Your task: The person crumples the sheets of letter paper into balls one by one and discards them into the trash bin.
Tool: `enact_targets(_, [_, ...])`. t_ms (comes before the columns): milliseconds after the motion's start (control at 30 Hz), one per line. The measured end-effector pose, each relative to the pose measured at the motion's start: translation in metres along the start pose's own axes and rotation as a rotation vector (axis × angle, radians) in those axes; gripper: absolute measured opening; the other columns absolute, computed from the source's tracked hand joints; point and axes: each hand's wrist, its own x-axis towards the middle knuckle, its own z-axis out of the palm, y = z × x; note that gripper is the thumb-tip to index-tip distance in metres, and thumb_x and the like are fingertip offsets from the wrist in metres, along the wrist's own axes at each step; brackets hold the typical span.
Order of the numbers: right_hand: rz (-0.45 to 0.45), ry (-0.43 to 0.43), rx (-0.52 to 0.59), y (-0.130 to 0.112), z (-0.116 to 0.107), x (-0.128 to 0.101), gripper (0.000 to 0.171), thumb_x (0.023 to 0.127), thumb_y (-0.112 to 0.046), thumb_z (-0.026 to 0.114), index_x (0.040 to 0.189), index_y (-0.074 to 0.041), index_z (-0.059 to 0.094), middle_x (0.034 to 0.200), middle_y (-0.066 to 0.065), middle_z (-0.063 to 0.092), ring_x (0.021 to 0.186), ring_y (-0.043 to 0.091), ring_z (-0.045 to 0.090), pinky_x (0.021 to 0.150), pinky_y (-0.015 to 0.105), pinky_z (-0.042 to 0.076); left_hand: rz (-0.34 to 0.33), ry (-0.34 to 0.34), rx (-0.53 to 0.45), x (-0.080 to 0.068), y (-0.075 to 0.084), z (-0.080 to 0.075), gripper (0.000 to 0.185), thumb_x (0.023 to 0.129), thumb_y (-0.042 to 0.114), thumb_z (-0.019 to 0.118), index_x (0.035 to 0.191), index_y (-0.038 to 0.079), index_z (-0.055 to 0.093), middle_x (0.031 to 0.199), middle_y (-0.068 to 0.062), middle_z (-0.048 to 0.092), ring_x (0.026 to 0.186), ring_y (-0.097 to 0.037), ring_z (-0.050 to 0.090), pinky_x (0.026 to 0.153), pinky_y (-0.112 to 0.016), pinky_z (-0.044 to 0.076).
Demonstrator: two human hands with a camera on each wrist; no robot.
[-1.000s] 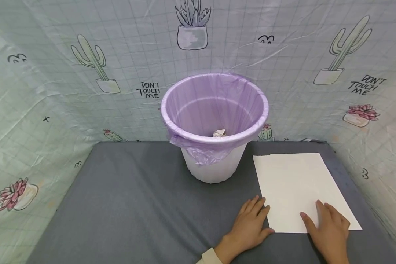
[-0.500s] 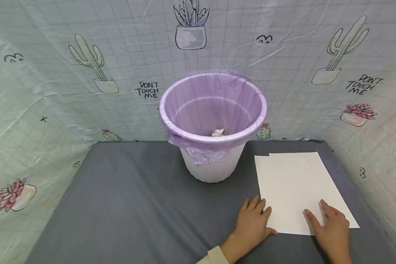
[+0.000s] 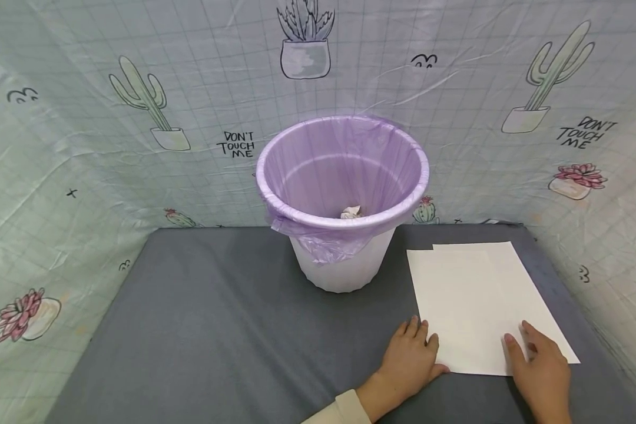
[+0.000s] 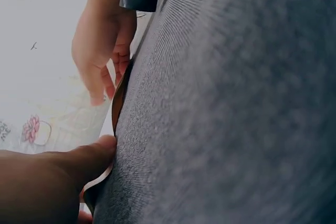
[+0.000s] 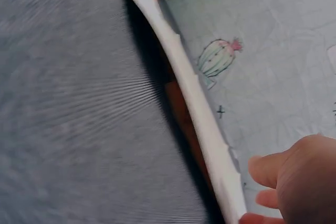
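Observation:
Two overlapping white paper sheets [image 3: 482, 300] lie on the grey table [image 3: 217, 318] at the right. My left hand [image 3: 413, 353] lies flat on the table, its thumb and fingertips against the paper's left edge near the front corner. My right hand [image 3: 540, 365] rests with straight fingers on the paper's front right corner. In the right wrist view the paper's edge [image 5: 184, 82] shows as a white strip slightly raised off the table, beside my right hand [image 5: 299, 177]. The left wrist view shows my left thumb [image 4: 63, 171] at that edge and the right hand [image 4: 102, 51] beyond.
A white bin [image 3: 344, 265] with a purple liner [image 3: 344, 171] stands at the table's back middle, a crumpled white paper ball [image 3: 351, 212] inside it. A cactus-print cloth [image 3: 111, 118] walls the table on three sides. Grey tabletop stretches to the left.
My right hand has slid a little to the right along the paper's front edge. The left hand and the paper have hardly moved.

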Motion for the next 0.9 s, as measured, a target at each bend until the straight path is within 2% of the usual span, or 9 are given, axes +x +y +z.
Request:
enact_targets(67, [0.044, -0.009, -0.011, 0.001, -0.003, 0.000, 0.046, 0.093, -0.014, 0.061, 0.130, 0.011, 0.050, 0.121, 0.036, 0.051, 0.100, 0.050, 0.054, 0.081, 0.061, 0.038, -0.005, 0.026, -0.001, 0.000, 0.000, 0.002, 0.056, 0.090, 0.066, 0.045, 0.119, 0.022, 0.066, 0.127, -0.005, 0.059, 0.122, -0.023, 0.051, 0.100, -0.033, 0.041])
enact_targets(233, [0.090, -0.012, -0.007, 0.002, -0.010, 0.002, 0.044, 0.093, -0.014, 0.059, 0.128, 0.012, 0.050, 0.118, 0.035, 0.054, 0.103, 0.048, 0.053, 0.086, 0.060, 0.035, -0.010, 0.068, 0.012, 0.001, 0.001, 0.007, 0.056, 0.089, 0.067, 0.043, 0.116, 0.024, 0.067, 0.124, -0.004, 0.061, 0.121, -0.022, 0.053, 0.099, -0.032, 0.042])
enact_targets(333, [0.125, -0.012, -0.009, 0.003, -0.016, 0.002, 0.045, 0.094, -0.017, 0.058, 0.129, 0.009, 0.052, 0.114, 0.030, 0.059, 0.086, 0.019, 0.062, 0.080, 0.048, 0.040, -0.012, 0.077, 0.022, 0.001, 0.002, 0.008, 0.053, 0.091, 0.065, 0.043, 0.115, 0.025, 0.067, 0.124, -0.004, 0.061, 0.121, -0.022, 0.053, 0.099, -0.031, 0.042])
enact_targets(433, [0.195, -0.009, 0.022, 0.005, -0.022, 0.002, 0.044, 0.093, -0.022, 0.059, 0.130, 0.003, 0.054, 0.092, -0.005, 0.069, 0.066, -0.015, 0.045, 0.071, 0.031, 0.037, -0.016, 0.098, 0.026, 0.001, 0.001, 0.009, 0.052, 0.091, 0.065, 0.044, 0.113, 0.024, 0.067, 0.123, -0.005, 0.062, 0.120, -0.023, 0.053, 0.099, -0.031, 0.042])
enact_targets(500, [0.250, -0.023, 0.069, 0.006, -0.026, 0.002, 0.045, 0.092, -0.024, 0.061, 0.130, 0.000, 0.056, 0.076, -0.028, 0.059, 0.060, -0.026, 0.033, 0.065, 0.022, 0.035, -0.020, 0.110, 0.031, 0.001, 0.002, 0.009, 0.056, 0.089, 0.069, 0.043, 0.111, 0.024, 0.068, 0.122, -0.005, 0.062, 0.120, -0.023, 0.054, 0.099, -0.031, 0.042])
enact_targets(567, [0.304, -0.044, 0.100, 0.007, -0.029, 0.001, 0.047, 0.091, -0.026, 0.062, 0.131, -0.002, 0.056, 0.068, -0.041, 0.042, 0.059, -0.025, 0.036, 0.063, 0.017, 0.034, -0.022, 0.109, 0.036, 0.001, 0.002, 0.009, 0.063, 0.085, 0.074, 0.041, 0.111, 0.024, 0.068, 0.122, -0.005, 0.062, 0.120, -0.024, 0.054, 0.098, -0.032, 0.043])
enact_targets(600, [0.321, -0.060, 0.105, 0.008, -0.030, 0.001, 0.048, 0.091, -0.027, 0.063, 0.131, -0.003, 0.056, 0.066, -0.042, 0.042, 0.058, -0.024, 0.038, 0.062, 0.016, 0.034, -0.022, 0.101, 0.039, 0.001, 0.003, 0.008, 0.067, 0.083, 0.077, 0.040, 0.111, 0.024, 0.068, 0.123, -0.005, 0.062, 0.120, -0.024, 0.053, 0.098, -0.032, 0.043])
enact_targets(800, [0.462, -0.055, 0.206, 0.005, -0.032, 0.002, 0.057, 0.086, -0.037, 0.070, 0.131, -0.005, 0.058, 0.056, -0.030, 0.054, 0.052, -0.006, 0.051, 0.049, 0.020, 0.038, -0.020, 0.043, 0.026, 0.002, 0.006, 0.003, 0.066, 0.079, 0.079, 0.043, 0.111, 0.026, 0.065, 0.126, -0.008, 0.059, 0.122, -0.027, 0.051, 0.098, -0.034, 0.043])
enact_targets(900, [0.572, -0.031, 0.301, 0.001, -0.031, 0.002, 0.056, 0.080, -0.042, 0.076, 0.127, -0.017, 0.063, 0.053, -0.024, 0.057, 0.042, 0.006, 0.049, 0.039, 0.027, 0.036, -0.013, 0.041, 0.015, 0.001, 0.007, 0.001, 0.059, 0.082, 0.075, 0.047, 0.109, 0.026, 0.065, 0.126, -0.010, 0.059, 0.121, -0.029, 0.052, 0.097, -0.036, 0.044])
